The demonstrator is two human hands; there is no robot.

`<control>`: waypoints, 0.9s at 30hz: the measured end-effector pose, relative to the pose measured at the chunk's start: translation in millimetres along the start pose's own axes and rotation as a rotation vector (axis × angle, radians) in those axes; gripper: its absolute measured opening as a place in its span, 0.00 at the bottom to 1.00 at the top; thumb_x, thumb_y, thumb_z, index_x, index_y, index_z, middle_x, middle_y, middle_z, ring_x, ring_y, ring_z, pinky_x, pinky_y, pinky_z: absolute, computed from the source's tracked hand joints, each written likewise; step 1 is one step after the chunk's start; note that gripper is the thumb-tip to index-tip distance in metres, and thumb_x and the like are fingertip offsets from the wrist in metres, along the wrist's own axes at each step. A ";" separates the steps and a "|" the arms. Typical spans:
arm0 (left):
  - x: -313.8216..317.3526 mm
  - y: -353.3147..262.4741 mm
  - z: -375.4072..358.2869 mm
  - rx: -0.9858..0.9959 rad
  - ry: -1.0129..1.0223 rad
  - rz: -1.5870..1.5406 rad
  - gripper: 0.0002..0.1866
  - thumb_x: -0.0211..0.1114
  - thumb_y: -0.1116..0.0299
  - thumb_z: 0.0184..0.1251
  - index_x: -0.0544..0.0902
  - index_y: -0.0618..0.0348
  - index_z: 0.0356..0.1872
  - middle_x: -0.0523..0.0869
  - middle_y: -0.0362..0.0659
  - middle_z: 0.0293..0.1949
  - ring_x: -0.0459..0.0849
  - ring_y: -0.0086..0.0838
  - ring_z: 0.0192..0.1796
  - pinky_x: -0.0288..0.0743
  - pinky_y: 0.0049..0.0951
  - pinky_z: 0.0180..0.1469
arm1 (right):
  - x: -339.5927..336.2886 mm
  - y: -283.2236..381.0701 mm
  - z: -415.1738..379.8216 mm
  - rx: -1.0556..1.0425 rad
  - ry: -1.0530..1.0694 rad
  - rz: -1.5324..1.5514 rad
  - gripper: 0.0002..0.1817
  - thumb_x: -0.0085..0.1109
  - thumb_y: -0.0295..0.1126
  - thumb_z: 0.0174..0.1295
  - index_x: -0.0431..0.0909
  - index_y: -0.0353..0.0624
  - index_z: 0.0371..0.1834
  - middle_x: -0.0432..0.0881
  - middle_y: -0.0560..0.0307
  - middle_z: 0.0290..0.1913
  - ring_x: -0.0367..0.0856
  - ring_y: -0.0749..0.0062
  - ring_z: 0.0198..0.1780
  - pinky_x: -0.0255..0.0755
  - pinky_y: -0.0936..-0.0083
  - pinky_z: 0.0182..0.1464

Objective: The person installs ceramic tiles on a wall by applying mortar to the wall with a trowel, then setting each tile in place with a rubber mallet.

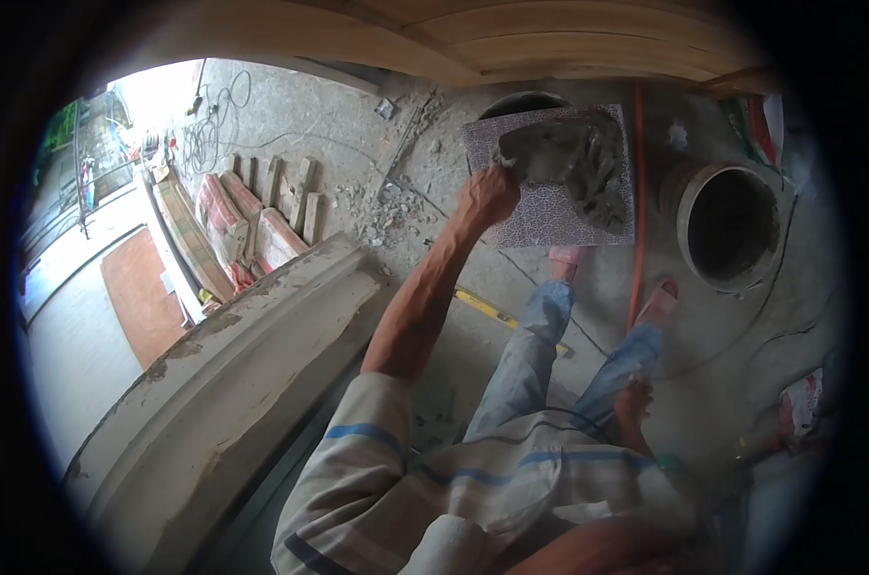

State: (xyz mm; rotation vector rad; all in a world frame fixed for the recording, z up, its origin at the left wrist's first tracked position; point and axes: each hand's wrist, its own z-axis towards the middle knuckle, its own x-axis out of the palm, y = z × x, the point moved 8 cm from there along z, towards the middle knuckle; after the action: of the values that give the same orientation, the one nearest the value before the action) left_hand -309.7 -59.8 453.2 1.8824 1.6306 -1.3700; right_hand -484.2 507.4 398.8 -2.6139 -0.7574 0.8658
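My left hand (492,195) is closed in a fist around the handle of a trowel, at the left part of a patterned tile (555,222). The trowel's blade (540,151) is covered in grey mortar and hard to tell from it. More wet mortar (599,187) lies spread in uneven lumps over the tile's upper and right parts. Beneath the tile's top edge shows the rim of a dark round container (523,101). My right hand (634,398) hangs beside my right thigh, fingers loosely curled and slightly apart, with nothing visible in it.
A round bucket (729,228) stands right of the tile, beyond an orange-red line (639,192). A yellow level (492,309) lies near my feet. Left are a long concrete ledge (233,383), rubble (391,216), wood pieces (310,216) and cables (205,134). Wooden panelling (549,43) spans the top.
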 end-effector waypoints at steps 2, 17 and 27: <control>9.2 21.6 11.1 -0.172 0.152 -0.282 0.20 0.51 0.60 0.70 0.79 0.67 0.25 0.82 0.61 0.27 0.84 0.54 0.30 0.76 0.47 0.31 | -12.0 3.4 -3.6 -0.006 -0.025 0.033 0.30 0.35 0.52 0.74 0.47 0.59 0.77 0.63 0.46 0.68 0.64 0.43 0.67 0.60 0.31 0.60; -21.4 104.0 -16.9 -0.069 0.059 0.216 0.17 0.54 0.57 0.71 0.78 0.62 0.35 0.83 0.58 0.24 0.84 0.52 0.29 0.76 0.49 0.31 | -15.5 -0.5 9.0 -0.033 -0.001 0.003 0.31 0.33 0.53 0.74 0.45 0.57 0.77 0.61 0.45 0.69 0.64 0.42 0.67 0.62 0.29 0.58; 4.5 138.8 -34.1 -0.223 -0.013 -0.046 0.24 0.53 0.51 0.70 0.80 0.67 0.33 0.82 0.63 0.27 0.82 0.60 0.36 0.73 0.52 0.40 | -21.0 -0.4 11.1 -0.035 0.009 0.020 0.31 0.32 0.52 0.75 0.45 0.56 0.77 0.61 0.45 0.69 0.63 0.41 0.67 0.61 0.28 0.58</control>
State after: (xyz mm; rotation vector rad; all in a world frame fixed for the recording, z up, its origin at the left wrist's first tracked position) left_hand -171.7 -75.3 418.7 1.7148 1.7498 -1.1604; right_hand -505.6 497.0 400.2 -2.6585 -0.7524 0.8524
